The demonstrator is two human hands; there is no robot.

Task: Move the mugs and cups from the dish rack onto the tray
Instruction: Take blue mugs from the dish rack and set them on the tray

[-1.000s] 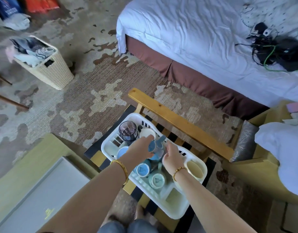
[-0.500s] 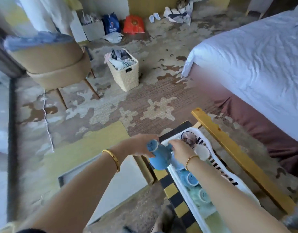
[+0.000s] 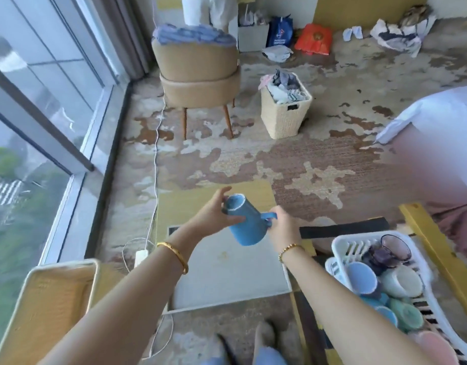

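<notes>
A blue mug (image 3: pixel 244 224) hangs tilted in the air, its mouth turned up and to the left. My left hand (image 3: pixel 214 215) grips it near the rim and my right hand (image 3: pixel 282 227) holds its handle. Below the mug lies a flat grey-white tray (image 3: pixel 222 280) with a pale frame on the floor. The white dish rack (image 3: pixel 341 242) stands at the lower right, holding several mugs and cups: a light blue one (image 3: pixel 361 276), a pale green one (image 3: pixel 401 281), a dark glass cup (image 3: pixel 393 246) and more teal ones.
A yellow wooden bar (image 3: pixel 438 254) runs beside the rack. A woven basket (image 3: pixel 50 306) sits lower left by the window. A beige chair (image 3: pixel 200 83), a laundry basket (image 3: pixel 285 109), a white cable (image 3: pixel 156 143) and the bed corner (image 3: pixel 432 119) surround the carpet.
Both hands lifted the blue mug out of the rack and carried it left, over the tray. My view swung left toward the window.
</notes>
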